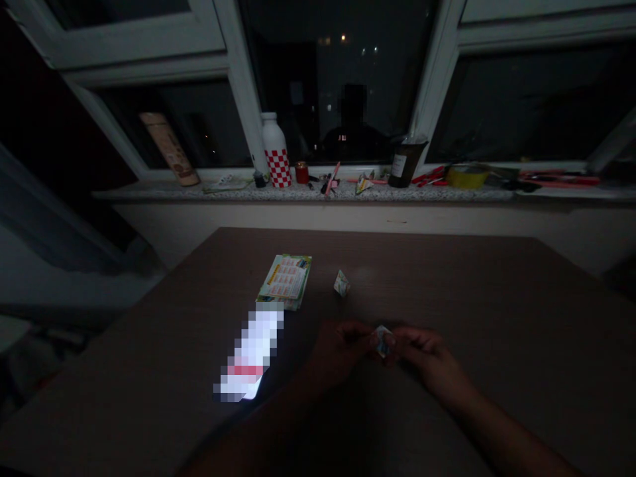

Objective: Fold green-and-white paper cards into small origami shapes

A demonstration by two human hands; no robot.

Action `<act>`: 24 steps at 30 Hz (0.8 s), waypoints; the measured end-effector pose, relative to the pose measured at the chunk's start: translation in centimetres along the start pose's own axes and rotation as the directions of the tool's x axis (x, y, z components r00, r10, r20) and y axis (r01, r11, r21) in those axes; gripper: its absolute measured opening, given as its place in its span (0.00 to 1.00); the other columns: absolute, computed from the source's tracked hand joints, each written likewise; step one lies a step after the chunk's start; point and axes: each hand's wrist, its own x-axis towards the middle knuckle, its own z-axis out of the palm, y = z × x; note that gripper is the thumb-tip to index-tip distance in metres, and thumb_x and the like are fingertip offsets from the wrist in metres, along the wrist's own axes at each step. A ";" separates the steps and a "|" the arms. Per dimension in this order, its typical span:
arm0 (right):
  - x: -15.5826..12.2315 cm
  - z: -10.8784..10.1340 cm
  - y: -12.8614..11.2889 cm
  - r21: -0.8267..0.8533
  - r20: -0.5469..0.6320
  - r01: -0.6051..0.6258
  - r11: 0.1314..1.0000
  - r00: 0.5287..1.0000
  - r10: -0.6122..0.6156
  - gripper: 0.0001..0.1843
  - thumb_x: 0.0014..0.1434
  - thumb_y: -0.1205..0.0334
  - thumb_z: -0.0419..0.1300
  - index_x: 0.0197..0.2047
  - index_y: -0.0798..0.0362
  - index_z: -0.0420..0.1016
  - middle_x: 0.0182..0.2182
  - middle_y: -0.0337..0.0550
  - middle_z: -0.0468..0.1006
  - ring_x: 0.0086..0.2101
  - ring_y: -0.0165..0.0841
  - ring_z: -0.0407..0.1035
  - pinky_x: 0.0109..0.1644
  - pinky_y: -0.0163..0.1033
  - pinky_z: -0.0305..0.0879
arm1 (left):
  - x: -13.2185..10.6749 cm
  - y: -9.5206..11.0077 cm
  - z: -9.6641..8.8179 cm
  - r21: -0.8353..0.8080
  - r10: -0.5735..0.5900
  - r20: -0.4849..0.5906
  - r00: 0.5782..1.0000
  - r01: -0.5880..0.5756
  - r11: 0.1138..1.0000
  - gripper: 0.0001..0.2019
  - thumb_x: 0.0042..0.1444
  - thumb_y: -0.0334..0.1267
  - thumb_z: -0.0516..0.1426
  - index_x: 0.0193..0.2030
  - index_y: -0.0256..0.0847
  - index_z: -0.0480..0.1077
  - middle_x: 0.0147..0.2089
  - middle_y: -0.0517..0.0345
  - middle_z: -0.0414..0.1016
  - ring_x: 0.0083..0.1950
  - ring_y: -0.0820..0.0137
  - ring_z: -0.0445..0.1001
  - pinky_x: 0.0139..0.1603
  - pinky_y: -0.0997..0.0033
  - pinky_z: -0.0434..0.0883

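Observation:
Between my two hands is a small folded paper piece (382,339), printed in pale and bluish colours and roughly diamond-shaped. The fingers of my left hand (342,348) pinch its left side. On its right side, the thumb and fingers of my right hand (430,358) grip it. A second folded paper piece (341,283), pointed at the top, stands on the table just beyond my hands. To the left lies a stack of printed paper sheets (285,278). The dim light hides the finer folds and fingertips.
A lit phone (253,351) lies on the brown table (472,285), left of my hands. Along the windowsill (223,192) stand a checkered bottle (276,149), a red jar (301,173), a dark drink cup (405,162), yellow tape (467,176) and a tall tan container (169,147).

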 end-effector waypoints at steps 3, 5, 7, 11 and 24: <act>0.1 -0.1 0.3 0.067 -0.024 -0.025 0.997 0.999 0.026 0.17 0.55 0.50 0.60 0.26 0.55 0.78 0.21 0.41 0.77 0.25 0.32 0.69 0.33 0.36 0.64 | 0.0 -0.3 0.1 -0.037 -0.011 0.002 1.000 0.011 0.999 0.12 0.48 0.43 0.62 0.35 0.36 0.76 0.33 0.55 0.79 0.35 0.67 0.75 0.37 0.71 0.70; 0.1 -0.1 0.4 0.068 -0.049 -0.006 0.998 0.999 0.009 0.17 0.55 0.50 0.60 0.28 0.55 0.79 0.22 0.41 0.76 0.26 0.32 0.69 0.34 0.37 0.64 | 0.0 -0.6 0.2 -0.084 -0.007 0.006 1.000 0.007 0.996 0.14 0.45 0.42 0.64 0.38 0.37 0.76 0.36 0.54 0.79 0.37 0.66 0.76 0.39 0.70 0.70; 0.0 -0.1 0.4 0.055 -0.060 0.020 0.998 0.998 -0.017 0.17 0.56 0.50 0.59 0.27 0.55 0.79 0.22 0.41 0.76 0.27 0.32 0.69 0.35 0.37 0.64 | 0.1 -0.8 0.3 -0.103 -0.008 0.016 1.000 0.010 0.995 0.16 0.45 0.42 0.64 0.40 0.37 0.76 0.37 0.54 0.79 0.37 0.65 0.75 0.40 0.70 0.70; -0.2 0.1 0.2 0.032 -0.059 0.053 0.998 0.997 -0.051 0.17 0.57 0.51 0.58 0.26 0.54 0.77 0.24 0.41 0.76 0.28 0.33 0.69 0.36 0.37 0.64 | 0.0 -0.7 0.4 -0.063 -0.002 0.021 1.000 0.004 0.998 0.14 0.51 0.45 0.60 0.37 0.36 0.76 0.34 0.54 0.79 0.36 0.67 0.75 0.39 0.71 0.69; -0.6 0.4 -0.3 -0.272 -0.106 0.135 0.953 0.980 -0.169 0.15 0.56 0.50 0.58 0.27 0.53 0.73 0.21 0.38 0.71 0.25 0.30 0.65 0.28 0.33 0.62 | -0.7 1.2 0.1 0.408 0.145 0.103 0.984 -0.175 0.896 0.11 0.58 0.40 0.52 0.34 0.38 0.73 0.32 0.58 0.72 0.35 0.70 0.69 0.36 0.75 0.63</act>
